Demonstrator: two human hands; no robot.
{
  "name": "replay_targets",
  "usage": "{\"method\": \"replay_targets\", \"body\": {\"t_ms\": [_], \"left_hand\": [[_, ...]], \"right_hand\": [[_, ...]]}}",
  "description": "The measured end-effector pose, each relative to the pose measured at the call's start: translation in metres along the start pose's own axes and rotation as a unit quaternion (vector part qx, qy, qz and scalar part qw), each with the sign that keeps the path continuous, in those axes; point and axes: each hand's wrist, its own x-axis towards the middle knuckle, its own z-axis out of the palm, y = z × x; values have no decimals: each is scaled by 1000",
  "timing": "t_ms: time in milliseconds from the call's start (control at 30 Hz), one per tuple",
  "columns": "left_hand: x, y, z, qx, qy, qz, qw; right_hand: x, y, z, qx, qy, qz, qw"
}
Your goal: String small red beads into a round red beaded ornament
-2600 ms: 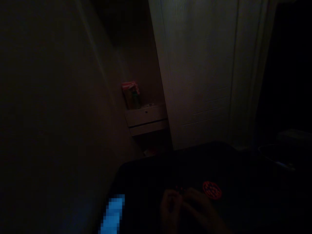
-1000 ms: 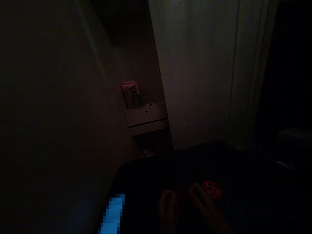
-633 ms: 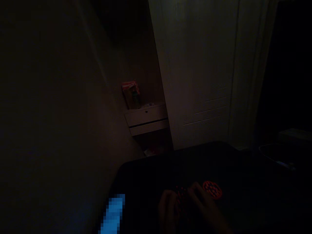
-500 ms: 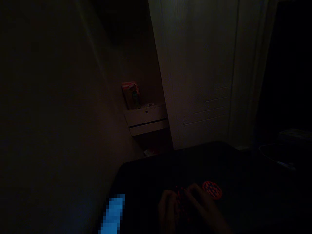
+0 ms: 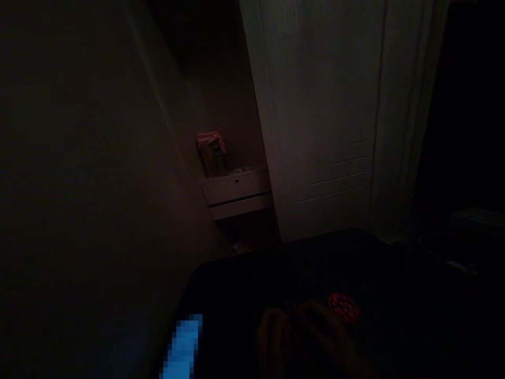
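In the dim lower middle, my left hand (image 5: 272, 334) has its fingers curled around the left side of a dark piece with red flecks (image 5: 292, 326). My right hand (image 5: 321, 326) comes in from the lower right, fingers bent and pinched at the other side of the same piece. Its kind is too dark to make out. Just beyond my right hand lies a flat round disc (image 5: 344, 308) with a red rim and a red-and-dark pattern, resting on the dark surface (image 5: 244, 284).
A pixelated bright blue patch (image 5: 182, 347) is at the lower left. Ahead stand a pale panelled door (image 5: 323, 105) and a small drawer unit (image 5: 236, 192) with a red-and-white topped item (image 5: 211, 139) on it. A thin cable (image 5: 445, 258) lies at the right.
The fingers of my right hand have shifted slightly at the red-flecked piece. My left hand and the round disc stay in place.
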Motion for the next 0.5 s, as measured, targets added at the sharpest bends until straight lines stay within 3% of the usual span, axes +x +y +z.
{"method": "replay_targets", "body": {"t_ms": [500], "left_hand": [[-4,6,3,21,-42,23,999]], "right_hand": [[-1,-2,1,15,-8,3,1000]]}}
